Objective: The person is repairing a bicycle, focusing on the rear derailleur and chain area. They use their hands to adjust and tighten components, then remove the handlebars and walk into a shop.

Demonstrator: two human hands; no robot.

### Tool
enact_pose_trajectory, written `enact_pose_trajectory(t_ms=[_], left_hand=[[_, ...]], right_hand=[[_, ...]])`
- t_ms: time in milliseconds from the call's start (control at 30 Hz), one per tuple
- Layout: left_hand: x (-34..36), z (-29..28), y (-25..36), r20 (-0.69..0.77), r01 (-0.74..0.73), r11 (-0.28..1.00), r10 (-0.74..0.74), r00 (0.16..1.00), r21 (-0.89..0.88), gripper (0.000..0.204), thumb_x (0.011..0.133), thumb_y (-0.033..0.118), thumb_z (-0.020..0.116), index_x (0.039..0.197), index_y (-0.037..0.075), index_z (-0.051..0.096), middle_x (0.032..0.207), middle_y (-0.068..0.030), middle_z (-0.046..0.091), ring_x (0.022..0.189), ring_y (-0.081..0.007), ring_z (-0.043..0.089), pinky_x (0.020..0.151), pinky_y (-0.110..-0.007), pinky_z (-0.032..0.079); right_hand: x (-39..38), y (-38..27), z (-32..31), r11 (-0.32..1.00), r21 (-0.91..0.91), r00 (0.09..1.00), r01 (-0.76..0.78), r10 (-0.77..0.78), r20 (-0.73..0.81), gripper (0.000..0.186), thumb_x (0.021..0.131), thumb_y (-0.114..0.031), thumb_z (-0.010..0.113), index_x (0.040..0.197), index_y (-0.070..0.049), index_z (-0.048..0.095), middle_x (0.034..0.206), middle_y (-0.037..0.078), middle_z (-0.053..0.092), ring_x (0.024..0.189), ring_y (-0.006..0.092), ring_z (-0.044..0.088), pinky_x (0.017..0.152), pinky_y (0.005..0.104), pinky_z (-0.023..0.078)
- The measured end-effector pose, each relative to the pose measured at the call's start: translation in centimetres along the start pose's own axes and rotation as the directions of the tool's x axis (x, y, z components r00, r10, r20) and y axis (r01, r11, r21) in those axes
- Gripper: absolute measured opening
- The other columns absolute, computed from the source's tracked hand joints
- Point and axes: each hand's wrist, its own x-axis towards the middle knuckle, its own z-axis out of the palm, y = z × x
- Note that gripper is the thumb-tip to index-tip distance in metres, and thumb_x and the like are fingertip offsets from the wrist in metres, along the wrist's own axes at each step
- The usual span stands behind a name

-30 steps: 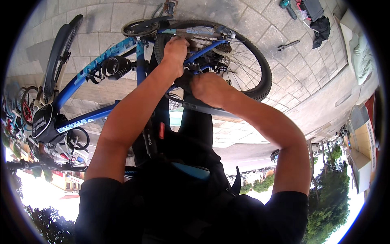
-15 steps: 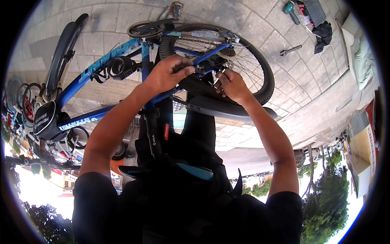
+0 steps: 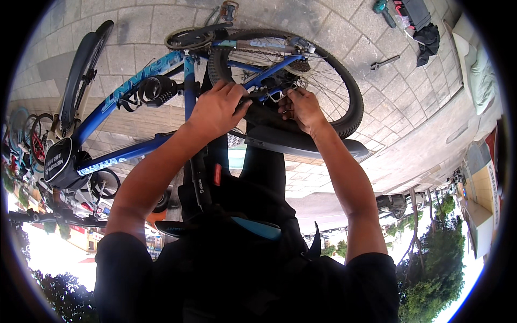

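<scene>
A blue bicycle (image 3: 148, 148) lies on its side on the paving. My left hand (image 3: 221, 107) has its fingers curled on a dark part beside the rear tyre, just left of the brake area; exactly what they grip is hidden. My right hand (image 3: 300, 112) pinches at something small near the rear brake (image 3: 272, 90), inside the wheel's outline, too small to name. The rear wheel (image 3: 350, 97) surrounds this area at the top. A black mudguard (image 3: 291, 144) runs just below my hands. The black seatpost (image 3: 200, 183) and dark saddle (image 3: 256, 229) are near my body.
A cordless drill (image 3: 384, 13), dark case (image 3: 413, 13), black bag (image 3: 428, 46) and adjustable wrench (image 3: 383, 63) lie at the upper right. A green covered object (image 3: 478, 75) sits at the far right. Several bicycles (image 3: 32, 137) stand at the left, beside the front wheel (image 3: 94, 59).
My left hand has moved down and left from higher on the frame. My right hand has shifted right and turned, its fingers now pinched up by the brake; the mudguard shows more below them.
</scene>
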Motion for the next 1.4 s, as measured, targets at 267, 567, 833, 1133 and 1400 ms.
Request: enact_pose_trajectory(t_ms=[267,567,833,1133,1400], left_hand=[[0.4,0.6,-0.5,-0.064,-0.099,0.995,0.100,0.993,0.024,0.023,0.086,0.015,0.080,0.104,0.009,0.067,0.097,-0.0073,0.074,0.096,-0.0288,0.070,0.075,-0.039,0.061],[0.5,0.7,-0.7,-0.088,-0.110,0.994,0.112,0.990,0.022,0.021,0.086,0.015,0.080,0.103,0.011,0.067,0.094,-0.0047,0.074,0.094,-0.0260,0.071,0.070,-0.038,0.061],[0.5,0.7,-0.7,-0.077,-0.035,0.998,0.031,0.997,-0.054,0.020,0.087,0.012,0.081,0.103,0.010,0.071,0.093,-0.0069,0.073,0.091,-0.0286,0.072,0.072,-0.040,0.061],[0.4,0.6,-0.7,-0.104,-0.045,0.999,0.042,0.994,-0.026,0.020,0.087,0.016,0.080,0.104,0.011,0.070,0.093,-0.0059,0.075,0.094,-0.0271,0.072,0.071,-0.039,0.062],[0.1,1.2,-1.2,-0.098,-0.054,0.998,0.053,0.994,-0.013,0.022,0.086,0.014,0.082,0.103,0.010,0.069,0.093,-0.0056,0.074,0.091,-0.0276,0.071,0.070,-0.039,0.061]], right_hand=[[1.6,-0.3,-1.3,0.963,0.127,0.970,-0.237,0.227,0.086,0.018,0.109,-0.015,0.051,0.108,0.000,0.060,0.095,0.015,0.068,0.082,0.0272,0.069,0.071,0.0398,0.058],[2.1,-0.1,-1.2,0.948,0.123,0.952,-0.292,0.277,0.130,0.016,0.106,-0.014,0.054,0.103,-0.001,0.063,0.091,0.013,0.069,0.085,0.0276,0.069,0.079,0.0427,0.060],[-3.3,-1.0,3.9,-0.403,-0.647,0.476,0.647,-0.449,0.756,0.017,0.084,-0.006,0.069,0.100,-0.003,0.066,0.090,0.016,0.070,0.082,0.0285,0.071,0.070,0.0401,0.057],[-3.7,-2.7,2.7,-0.587,-0.505,0.511,0.633,-0.173,0.842,0.015,0.090,-0.013,0.061,0.102,-0.006,0.069,0.101,0.008,0.066,0.097,0.0251,0.067,0.079,0.0381,0.055],[-3.6,-3.4,3.9,-0.529,-0.533,0.564,0.660,-0.121,0.817,0.017,0.088,-0.011,0.062,0.103,-0.005,0.067,0.097,0.009,0.066,0.094,0.0286,0.068,0.078,0.0404,0.055]])
